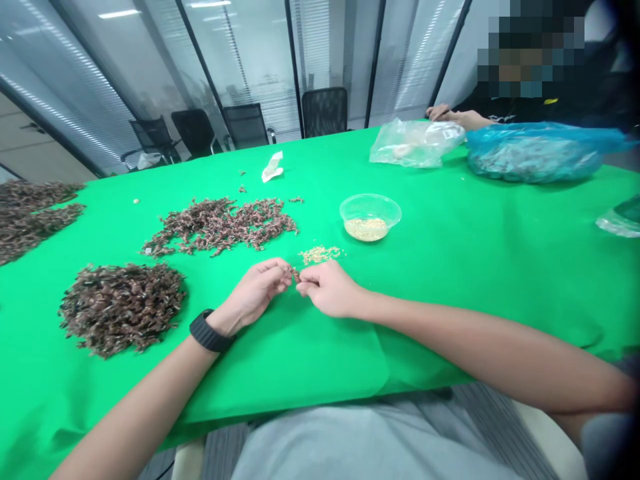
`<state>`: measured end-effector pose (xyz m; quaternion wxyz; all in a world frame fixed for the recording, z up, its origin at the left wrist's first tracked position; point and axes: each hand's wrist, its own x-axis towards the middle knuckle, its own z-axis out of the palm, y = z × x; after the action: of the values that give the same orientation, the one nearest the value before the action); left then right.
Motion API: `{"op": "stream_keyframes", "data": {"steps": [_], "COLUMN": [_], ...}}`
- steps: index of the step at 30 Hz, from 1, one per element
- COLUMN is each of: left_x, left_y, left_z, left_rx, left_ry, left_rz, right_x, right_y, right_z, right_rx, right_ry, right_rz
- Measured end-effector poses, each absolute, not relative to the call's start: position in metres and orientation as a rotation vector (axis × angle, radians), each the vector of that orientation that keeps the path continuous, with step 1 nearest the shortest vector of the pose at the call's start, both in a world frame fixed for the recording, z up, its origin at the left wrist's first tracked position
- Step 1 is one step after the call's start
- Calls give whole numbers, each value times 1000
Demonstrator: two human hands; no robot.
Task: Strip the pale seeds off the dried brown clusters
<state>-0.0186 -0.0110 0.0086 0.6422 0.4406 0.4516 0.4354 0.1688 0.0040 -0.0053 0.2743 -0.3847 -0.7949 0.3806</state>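
As left hand (253, 293), right hand (327, 288) pinch brown piece (296, 275), grains (320, 254) lie near.

Small brown plant piece (296, 275), pinched between fingertips (289, 267)

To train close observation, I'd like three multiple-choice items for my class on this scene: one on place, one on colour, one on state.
1. Where do the loose pale seeds lie?
A) Inside a paper cup
B) On the green cloth, beside the clear plastic bowl
C) On a chair

2. What colour is the band on the left wrist?
A) Black
B) White
C) Red

3. What are the left hand and right hand doing?
A) Lying flat
B) Lifting the bowl
C) Meeting at a small brown piece

Answers:
1 B: the seeds lie by the bowl.
2 A: the band shows black.
3 C: the fingers close around the piece.
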Motion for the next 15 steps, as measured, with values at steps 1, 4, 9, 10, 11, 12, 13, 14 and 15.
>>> {"op": "stream_keyframes", "data": {"steps": [1,4,9,10,11,12,13,14,15], "left_x": [-18,-17,-16,-16,-16,-16,-16,-17,-17], "left_y": [-11,-12,-13,-13,-13,-12,-12,-12,-11], "left_z": [8,6,8,8,8,8,8,8,8], "left_rx": [1067,1300,1489,1476,1459,1449,1448,1455,1466], "left_ry": [1057,1147,1222,1211,1195,1180,1167,1159,1157], "left_rz": [1019,1082,1128,1134,1131,1115,1090,1062,1036], "right_x": [167,165,165,165,165,165,165,165,165], "right_y": [2,0,2,3,3,4,5,5,5], "right_z": [-4,-1,0,0,0,0,-1,-1,-1], "right_rx": [-1057,-1072,-970,-965,-968,-976,-985,-992,-995], "right_ry": [-2064,-1837,-1651,-1648,-1655,-1667,-1681,-1696,-1708], "right_rz": [1153,1545,1776,1767,1748,1725,1705,1689,1676]}}
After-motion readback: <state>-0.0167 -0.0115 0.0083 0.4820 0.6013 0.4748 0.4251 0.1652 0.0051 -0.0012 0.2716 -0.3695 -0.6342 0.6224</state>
